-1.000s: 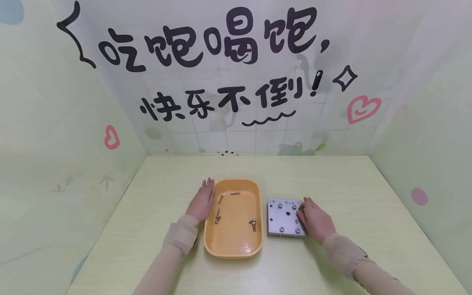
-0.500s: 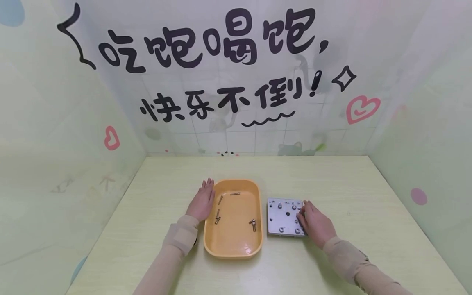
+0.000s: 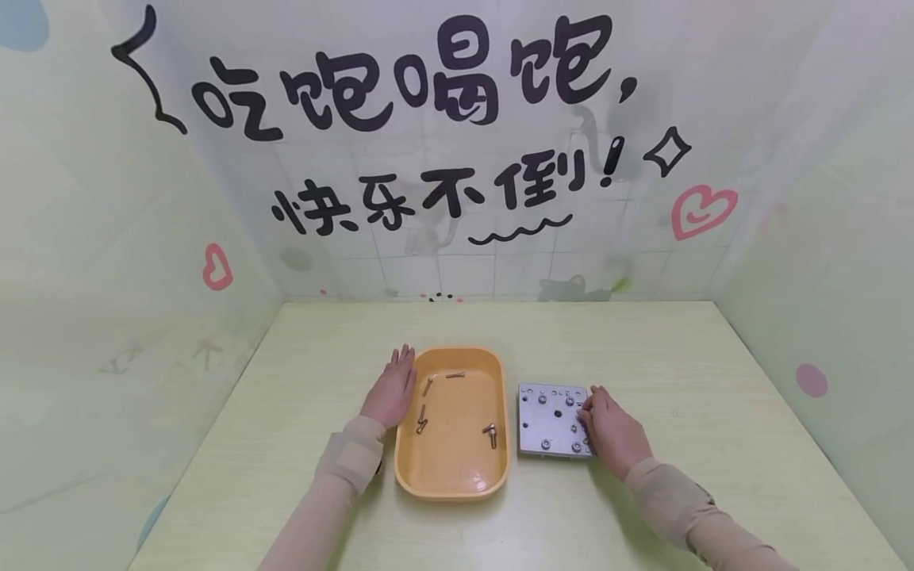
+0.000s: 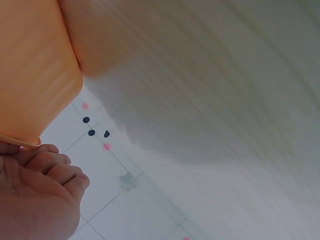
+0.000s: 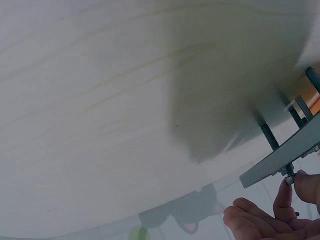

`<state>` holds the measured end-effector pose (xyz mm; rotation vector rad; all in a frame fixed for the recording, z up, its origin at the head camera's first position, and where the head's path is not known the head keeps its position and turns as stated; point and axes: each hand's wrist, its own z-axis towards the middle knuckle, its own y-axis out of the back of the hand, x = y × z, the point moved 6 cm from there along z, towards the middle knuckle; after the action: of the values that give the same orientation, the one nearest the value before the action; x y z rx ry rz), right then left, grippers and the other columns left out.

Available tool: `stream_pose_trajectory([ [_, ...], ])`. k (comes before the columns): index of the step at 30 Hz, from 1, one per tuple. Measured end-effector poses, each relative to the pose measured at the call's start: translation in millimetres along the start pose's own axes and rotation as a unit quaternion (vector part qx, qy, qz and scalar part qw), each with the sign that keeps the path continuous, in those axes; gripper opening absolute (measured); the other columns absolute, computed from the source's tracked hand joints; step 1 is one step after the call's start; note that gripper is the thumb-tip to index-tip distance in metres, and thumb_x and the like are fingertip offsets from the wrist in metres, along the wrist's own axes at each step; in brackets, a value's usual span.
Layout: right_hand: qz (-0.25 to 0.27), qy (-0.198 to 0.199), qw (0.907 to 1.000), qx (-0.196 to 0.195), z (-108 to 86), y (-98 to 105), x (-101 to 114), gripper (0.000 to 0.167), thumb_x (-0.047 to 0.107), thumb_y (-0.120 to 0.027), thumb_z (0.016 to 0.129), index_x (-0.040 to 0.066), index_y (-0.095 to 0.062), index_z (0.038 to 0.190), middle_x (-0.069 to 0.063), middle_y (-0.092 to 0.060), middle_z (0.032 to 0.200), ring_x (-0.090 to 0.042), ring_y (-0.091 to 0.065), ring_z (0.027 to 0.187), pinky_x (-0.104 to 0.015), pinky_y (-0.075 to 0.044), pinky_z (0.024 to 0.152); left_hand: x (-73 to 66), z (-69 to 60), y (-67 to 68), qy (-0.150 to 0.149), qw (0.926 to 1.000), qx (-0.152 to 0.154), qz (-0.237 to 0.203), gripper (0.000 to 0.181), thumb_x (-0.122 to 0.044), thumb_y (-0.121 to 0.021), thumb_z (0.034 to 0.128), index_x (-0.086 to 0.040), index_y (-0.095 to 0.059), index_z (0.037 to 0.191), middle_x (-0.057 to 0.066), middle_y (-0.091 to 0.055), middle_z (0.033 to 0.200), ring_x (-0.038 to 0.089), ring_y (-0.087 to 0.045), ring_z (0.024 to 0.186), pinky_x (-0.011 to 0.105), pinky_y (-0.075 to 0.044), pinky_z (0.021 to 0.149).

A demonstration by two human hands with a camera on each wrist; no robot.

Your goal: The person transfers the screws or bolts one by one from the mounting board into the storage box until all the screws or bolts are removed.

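Note:
An orange tray (image 3: 452, 476) holds several loose screws, some at its left side and others (image 3: 492, 435) near its right wall. My left hand (image 3: 389, 390) rests along the tray's left rim; in the left wrist view the fingers of that hand (image 4: 42, 192) touch the rim of the tray (image 4: 37, 65). Right of the tray lies a square metal plate (image 3: 539, 424) with holes and several screws standing in it. At its right edge, my right hand (image 3: 616, 434) pinches a screw (image 5: 290, 179) between thumb and forefinger, seen in the right wrist view. Screw shanks (image 5: 270, 136) stick out beneath the plate (image 5: 272, 162).
The pale table (image 3: 607, 341) extends around the tray and plate, meeting a printed back wall (image 3: 314, 270) and side walls. A narrow strip of table lies between the tray and the plate.
My right hand has shifted very slightly, its fingers turning a little at the plate's right edge. The left hand, tray and plate stay where they were.

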<state>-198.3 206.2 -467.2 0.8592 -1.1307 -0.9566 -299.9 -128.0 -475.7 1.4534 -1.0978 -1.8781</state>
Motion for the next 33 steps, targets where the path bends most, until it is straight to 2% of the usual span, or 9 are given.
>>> stream_pose_trajectory([
  [9, 0.008, 0.001, 1.0000, -0.004, 4.2, 5, -1, 0.011, 0.009, -0.057, 0.099, 0.000, -0.054, 0.105, -0.035, -0.051, 0.136, -0.049, -0.047, 0.130, -0.057, -0.045, 0.104, 0.4, 0.1, -0.1, -0.002, 1.0000, -0.001, 0.001, 0.051, -0.019, -0.031, 0.1085, 0.011, -0.027, 0.149, 0.026, -0.023, 0.159, 0.042, -0.019, 0.149, 0.053, -0.019, 0.123],
  [15, 0.016, 0.004, 0.9998, -0.014, 9.7, 11, 1, 0.017, 0.010, -0.057, 0.099, -0.002, -0.053, 0.110, -0.034, -0.051, 0.137, -0.049, -0.047, 0.131, -0.057, -0.045, 0.105, 0.3, 0.5, -0.7, -0.001, 1.0000, -0.001, -0.001, 0.051, -0.019, -0.031, 0.1086, 0.011, -0.028, 0.149, 0.026, -0.023, 0.159, 0.042, -0.018, 0.149, 0.053, -0.019, 0.123],
  [24, 0.001, 0.018, 0.9994, -0.029, 17.6, 9, 16, 0.017, 0.008, -0.059, 0.098, -0.003, -0.053, 0.109, -0.033, -0.056, 0.132, -0.046, -0.050, 0.129, -0.054, -0.052, 0.098, 0.0, 1.1, 0.0, 0.001, 1.0000, 0.001, 0.001, 0.051, -0.018, -0.031, 0.1084, 0.011, -0.027, 0.149, 0.026, -0.022, 0.159, 0.042, -0.018, 0.149, 0.054, -0.019, 0.123],
  [33, 0.011, 0.039, 0.9986, -0.033, 26.5, 1, 35, 0.014, 0.009, -0.059, 0.098, -0.001, -0.053, 0.107, -0.031, -0.058, 0.131, -0.044, -0.050, 0.131, -0.053, -0.050, 0.101, 0.8, 0.7, -0.2, 0.003, 1.0000, 0.001, 0.001, 0.051, -0.019, -0.031, 0.1083, 0.011, -0.028, 0.149, 0.026, -0.023, 0.159, 0.042, -0.019, 0.149, 0.054, -0.019, 0.123],
])
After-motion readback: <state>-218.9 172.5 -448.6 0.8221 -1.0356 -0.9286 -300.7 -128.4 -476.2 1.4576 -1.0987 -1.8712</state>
